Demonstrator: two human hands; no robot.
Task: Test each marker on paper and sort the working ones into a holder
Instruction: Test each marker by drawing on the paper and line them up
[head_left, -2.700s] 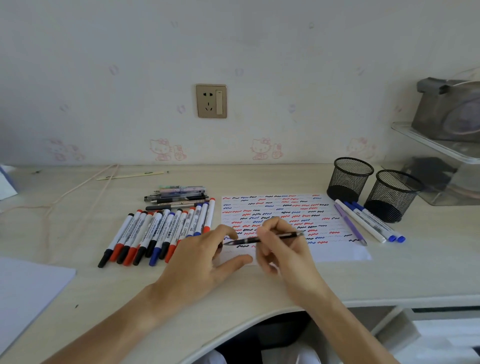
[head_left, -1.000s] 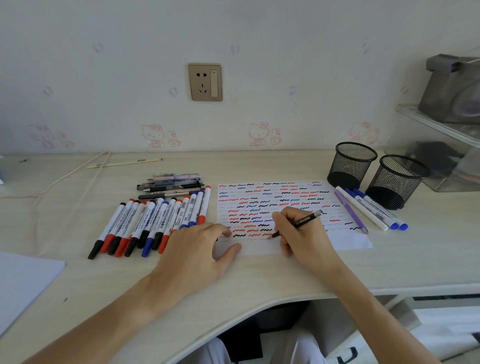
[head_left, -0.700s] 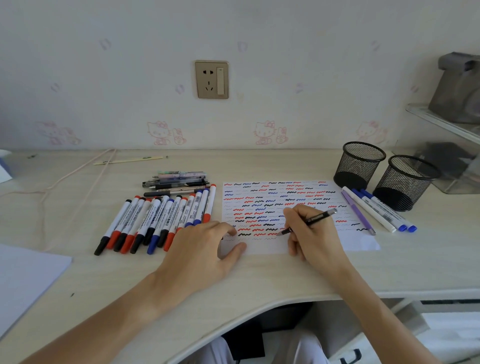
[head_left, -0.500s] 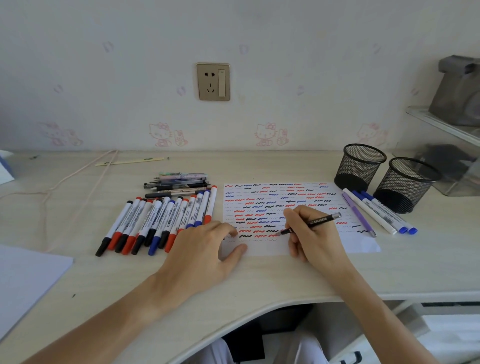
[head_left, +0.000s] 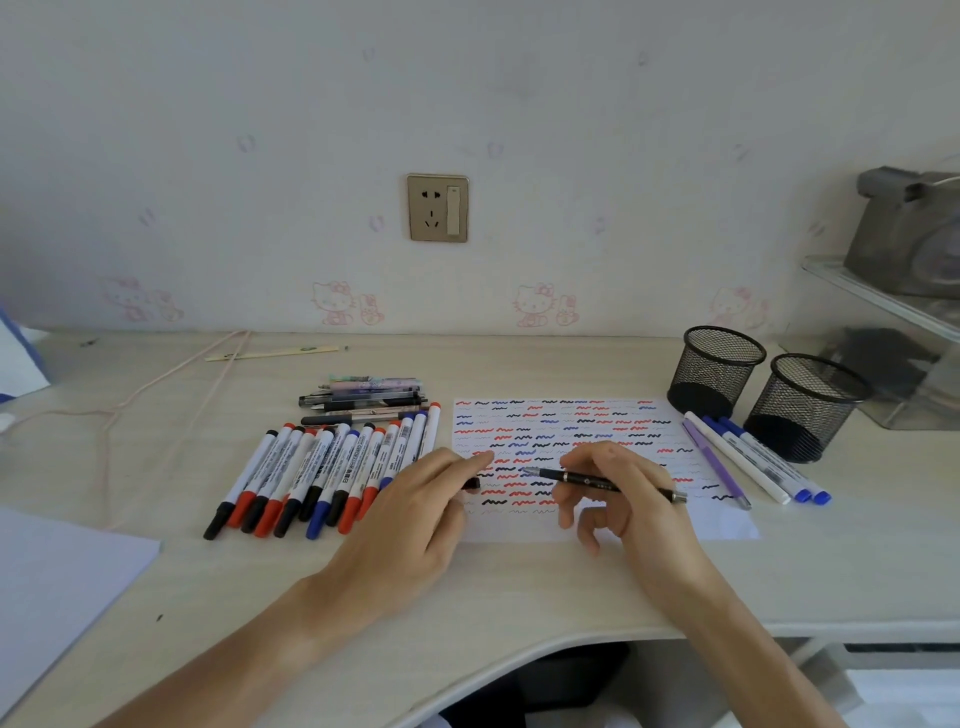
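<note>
Right now the right hand holds a black pen pinched between thumb and fingers, lifted just above the paper. The pen lies nearly level, its long axis running left to right, metal tip pointing left toward the left hand and its butt end sticking out past the right hand's knuckles. The left hand lies palm down at the paper's left edge, fingers loosely bent; a small dark thing, maybe a cap, shows at its fingertips, though whether the fingers pinch it I cannot tell. Tip and left fingertips are near but apart. Red, blue and black squiggles cover the paper. Left of it lies a row of markers on the counter, with several pens behind them. Right of the paper lie four more markers, just in front of two black mesh holders.
</note>
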